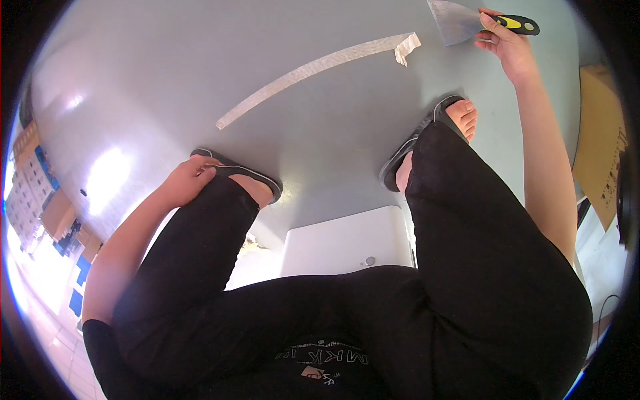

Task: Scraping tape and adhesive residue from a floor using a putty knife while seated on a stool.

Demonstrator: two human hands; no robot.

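Note:
At the upper right my right hand (503, 41) grips a scraper (459, 23) by its black and yellow handle. The wide metal blade points left, just above the grey floor or close to it; I cannot tell if they touch. A long strip of pale tape (313, 69) lies on the grey surface, left of the blade. Its right end is peeled up and folded into a crumpled flap (406, 49). My left hand (192, 180) rests by my left knee and sandal, fingers loosely curled, with nothing plainly in it.
My feet in dark sandals (267, 187) stand on the grey surface, below the tape. A white box-like object (347, 241) with a round button sits between my legs. Cardboard boxes (57, 215) are at the far left, and a cardboard sheet (600, 143) stands at the right.

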